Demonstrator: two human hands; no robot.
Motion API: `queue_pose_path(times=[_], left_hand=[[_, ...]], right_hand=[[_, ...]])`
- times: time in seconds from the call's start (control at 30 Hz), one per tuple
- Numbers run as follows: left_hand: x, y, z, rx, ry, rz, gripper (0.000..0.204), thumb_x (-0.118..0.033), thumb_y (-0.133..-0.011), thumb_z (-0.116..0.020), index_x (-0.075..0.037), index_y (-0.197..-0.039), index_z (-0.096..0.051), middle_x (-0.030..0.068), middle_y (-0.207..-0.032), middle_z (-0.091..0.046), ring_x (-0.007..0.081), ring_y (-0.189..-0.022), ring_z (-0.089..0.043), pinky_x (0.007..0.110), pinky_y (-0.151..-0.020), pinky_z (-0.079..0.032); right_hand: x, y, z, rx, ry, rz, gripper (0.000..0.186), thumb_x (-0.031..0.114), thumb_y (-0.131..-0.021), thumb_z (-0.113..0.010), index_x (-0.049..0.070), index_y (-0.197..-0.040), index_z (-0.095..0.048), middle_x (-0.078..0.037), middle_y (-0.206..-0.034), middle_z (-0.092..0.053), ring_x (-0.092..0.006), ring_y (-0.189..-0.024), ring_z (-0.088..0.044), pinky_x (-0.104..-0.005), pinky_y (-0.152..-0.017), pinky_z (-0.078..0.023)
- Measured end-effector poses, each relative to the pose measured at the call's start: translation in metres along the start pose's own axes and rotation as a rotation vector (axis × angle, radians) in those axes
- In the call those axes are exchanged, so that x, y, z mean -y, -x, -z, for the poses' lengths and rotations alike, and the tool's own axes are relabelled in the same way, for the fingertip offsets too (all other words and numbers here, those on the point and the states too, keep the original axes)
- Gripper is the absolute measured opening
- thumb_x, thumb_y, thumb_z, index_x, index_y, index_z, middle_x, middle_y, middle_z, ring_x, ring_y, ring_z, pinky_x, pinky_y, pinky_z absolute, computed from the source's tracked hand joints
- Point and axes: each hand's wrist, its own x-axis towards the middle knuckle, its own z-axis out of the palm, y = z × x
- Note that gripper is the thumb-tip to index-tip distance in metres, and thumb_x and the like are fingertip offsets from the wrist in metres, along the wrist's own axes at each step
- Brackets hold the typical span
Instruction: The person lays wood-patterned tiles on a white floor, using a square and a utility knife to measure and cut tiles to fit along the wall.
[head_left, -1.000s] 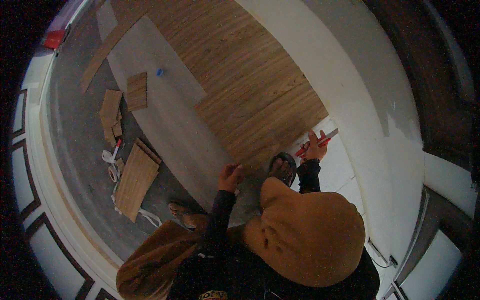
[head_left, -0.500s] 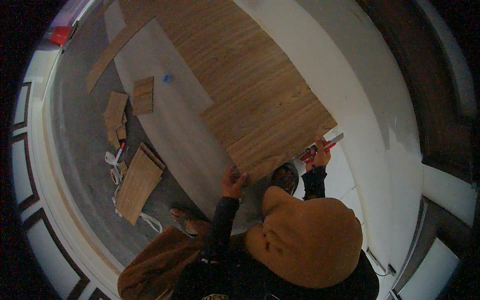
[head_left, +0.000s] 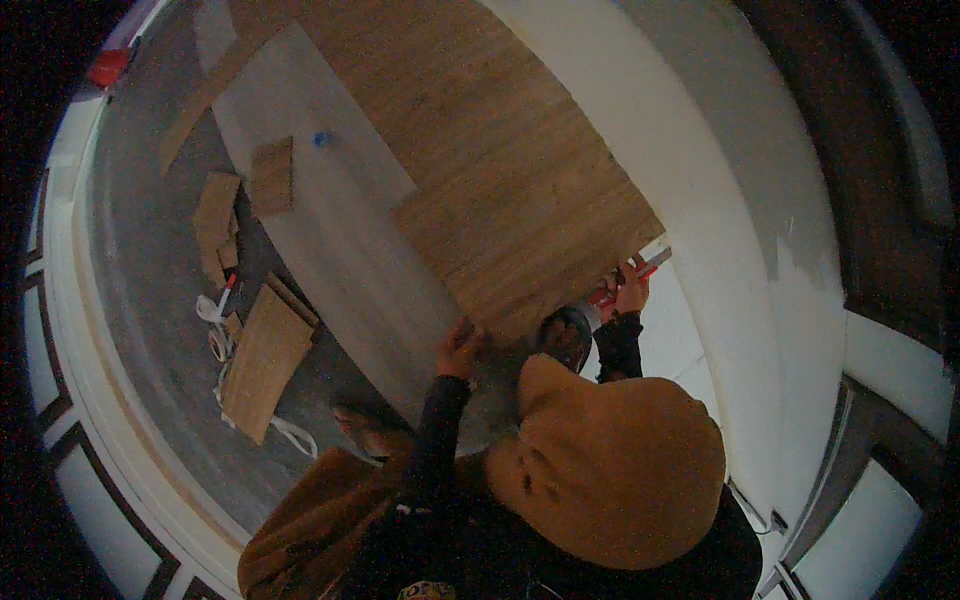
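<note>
A wood-look floor plank (head_left: 540, 250) lies in front of me, its near edge between my two hands. My left hand (head_left: 460, 350) is closed at the plank's near left corner; its fingertips are slightly blurred. By the plank's near right corner, my right hand (head_left: 629, 292) is wrapped round a red-handled utility knife (head_left: 655, 264). The blade points out to the right, toward the wall. Part of the red handle is hidden behind my fingers. My right foot (head_left: 566, 340) stands just below the plank edge, between the hands.
Pale underlay sheet (head_left: 330, 220) runs along the planks' left side, with a small blue item (head_left: 321, 139) on it. Plank offcuts (head_left: 268, 355) and a white strap (head_left: 295, 436) lie on the grey floor (head_left: 150, 260) at left. A white wall (head_left: 690, 150) rises close on the right.
My right hand with the knife has shifted slightly up and left, and the blade shows less. The left hand stays at the plank's corner. The whole view has drifted a little.
</note>
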Motion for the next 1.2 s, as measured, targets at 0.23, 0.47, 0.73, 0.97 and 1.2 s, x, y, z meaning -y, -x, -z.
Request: queue_pose_path(times=[0.23, 0.47, 0.73, 0.97, 1.2], left_hand=[[-0.017, -0.018, -0.031, 0.052, -0.086, -0.070, 0.058, -0.022, -0.092, -0.071, -0.002, -0.142, -0.049, 0.0082, -0.105, -0.068, 0.0165, -0.085, -0.063, 0.033, -0.076, -0.053], [-0.045, 0.027, -0.049, -0.137, -0.165, -0.172, 0.057, -0.018, -0.093, -0.069, -0.006, -0.144, -0.048, 0.0109, -0.107, -0.068, 0.0188, -0.086, -0.066, 0.033, -0.077, -0.054], [-0.041, 0.020, -0.098, 0.036, 0.152, -0.189, 0.056, -0.016, -0.094, -0.066, -0.008, -0.146, -0.047, 0.0105, -0.097, -0.069, 0.0193, -0.080, -0.068, 0.032, -0.075, -0.054], [-0.015, 0.022, -0.046, -0.064, -0.021, -0.119, 0.056, -0.023, -0.095, -0.067, -0.007, -0.146, -0.049, 0.0114, -0.101, -0.071, 0.0176, -0.084, -0.069, 0.031, -0.076, -0.053], [-0.031, 0.037, -0.041, -0.136, -0.035, -0.091, 0.057, -0.026, -0.094, -0.069, -0.002, -0.143, -0.051, 0.0100, -0.098, -0.072, 0.0155, -0.083, -0.069, 0.030, -0.078, -0.053]], right_hand=[[-0.017, -0.061, 0.035, -0.002, -0.096, 0.010, 0.034, 0.011, -0.088, -0.067, 0.010, -0.121, -0.057, -0.003, -0.082, -0.060, -0.0136, -0.050, -0.051, -0.0312, -0.043, -0.045], [-0.003, -0.020, 0.020, -0.040, -0.028, -0.090, 0.032, 0.012, -0.086, -0.069, 0.011, -0.116, -0.059, -0.004, -0.090, -0.064, -0.0160, -0.057, -0.056, -0.0327, -0.044, -0.048], [-0.062, -0.172, 0.189, 0.071, 0.610, 0.621, 0.037, 0.013, -0.089, -0.059, 0.006, -0.125, -0.062, -0.005, -0.100, -0.066, -0.0180, -0.083, -0.061, -0.0346, -0.072, -0.055], [-0.086, -0.111, 0.140, -0.059, 0.122, 0.027, 0.035, 0.014, -0.090, -0.057, 0.007, -0.123, -0.065, -0.006, -0.107, -0.067, -0.0217, -0.093, -0.063, -0.0369, -0.081, -0.055], [-0.044, -0.055, 0.083, -0.056, 0.176, -0.057, 0.030, 0.012, -0.088, -0.065, 0.009, -0.118, -0.064, -0.010, -0.107, -0.067, -0.0255, -0.094, -0.065, -0.0384, -0.081, -0.057]])
